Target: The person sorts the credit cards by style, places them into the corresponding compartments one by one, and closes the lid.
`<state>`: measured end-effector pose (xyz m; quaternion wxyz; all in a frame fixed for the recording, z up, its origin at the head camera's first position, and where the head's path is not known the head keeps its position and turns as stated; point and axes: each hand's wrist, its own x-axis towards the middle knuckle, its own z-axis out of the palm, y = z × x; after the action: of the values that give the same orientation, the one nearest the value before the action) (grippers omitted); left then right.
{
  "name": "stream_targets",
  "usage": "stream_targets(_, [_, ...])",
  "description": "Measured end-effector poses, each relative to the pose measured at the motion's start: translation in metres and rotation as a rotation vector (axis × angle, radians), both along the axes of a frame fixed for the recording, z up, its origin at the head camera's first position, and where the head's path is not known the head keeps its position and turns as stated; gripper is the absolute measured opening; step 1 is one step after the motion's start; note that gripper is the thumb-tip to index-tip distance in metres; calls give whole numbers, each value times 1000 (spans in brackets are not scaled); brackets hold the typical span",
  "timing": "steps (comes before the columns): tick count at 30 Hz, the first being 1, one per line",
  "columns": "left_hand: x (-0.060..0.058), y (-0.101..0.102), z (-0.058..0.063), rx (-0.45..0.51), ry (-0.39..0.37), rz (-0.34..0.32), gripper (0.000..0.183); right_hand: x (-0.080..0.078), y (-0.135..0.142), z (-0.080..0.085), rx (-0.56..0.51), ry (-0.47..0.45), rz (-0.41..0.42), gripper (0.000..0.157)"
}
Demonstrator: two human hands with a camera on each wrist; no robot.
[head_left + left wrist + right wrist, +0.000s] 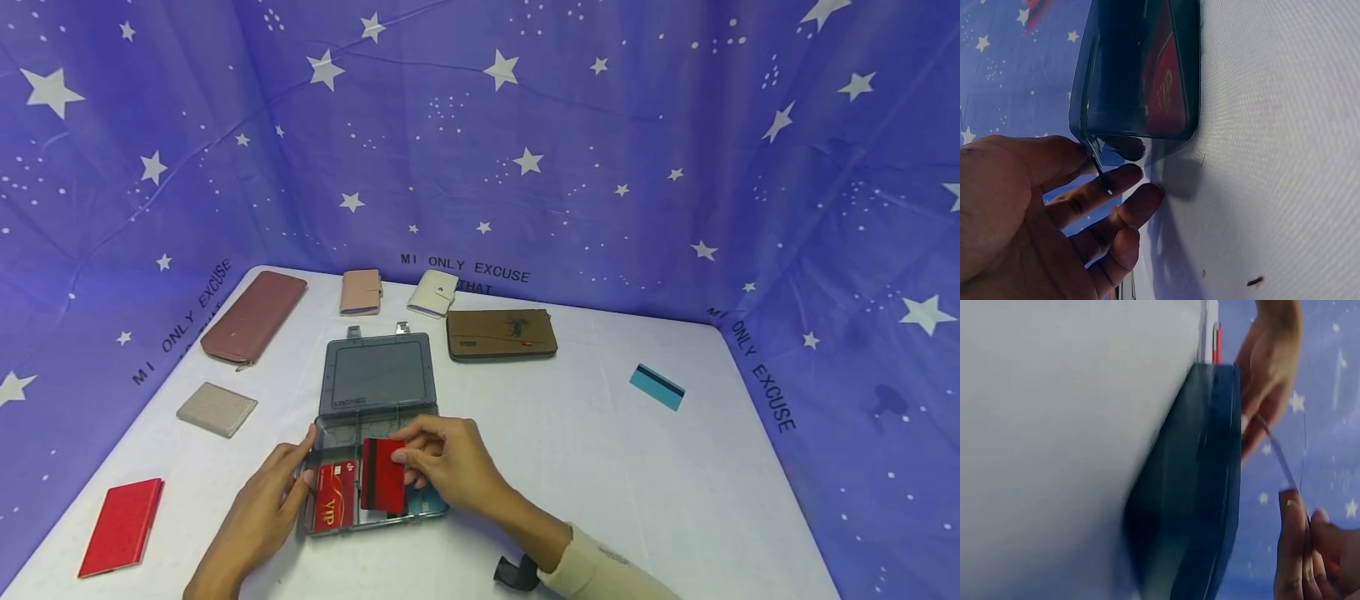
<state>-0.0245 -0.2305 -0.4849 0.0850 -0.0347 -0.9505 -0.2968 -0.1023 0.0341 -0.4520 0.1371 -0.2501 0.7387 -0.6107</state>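
Note:
A dark translucent storage box point(306, 508) lies with its lid point(382, 372) folded back. A red VIP card point(333, 496) is in its left front compartment. My right hand point(450, 458) pinches a red card with a black stripe point(385, 479) between thumb and fingers, over the box's middle. Part of a bluish card point(427, 502) shows in the right front compartment. My left hand point(262, 504) touches the box's left side, thumb and index finger at the rim. In the left wrist view, the left hand's other fingers point(1141, 203) are loosely bent and hold nothing.
Behind the box lie a brown wallet point(502, 336), a white card holder point(433, 293) and a pink one point(362, 292). To the left are a long dark-pink wallet point(255, 318), a beige holder point(217, 408) and a red booklet point(122, 527). A blue card point(657, 387) lies right.

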Motion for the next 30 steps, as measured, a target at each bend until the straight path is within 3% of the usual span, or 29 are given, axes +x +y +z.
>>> stream_targets(5, [0,-1,-1,6,5,-2,61,0,-35,-3,20,220,-28,21])
stream_targets(11, [1,-2,-3,14,63,-24,61,-3,-62,-11,168,532,-80,20])
stream_targets(15, [1,-3,-3,12,80,-33,60,-1,-70,-15,385,712,-97,18])
stream_targets(19, [1,-4,-2,13,54,-23,59,3,-72,-19,669,874,-52,18])
stream_targets(22, [1,-4,-1,24,33,-15,58,4,-71,-21,810,915,18,26])
stream_targets(25, [1,-3,-1,34,26,-14,58,3,-67,-22,856,889,96,39])
stream_targets(27, [1,-3,-2,40,24,-16,58,1,-62,-19,826,836,144,45])
stream_targets(30, [2,-3,-2,45,26,-13,59,-5,-50,-12,691,701,194,47])
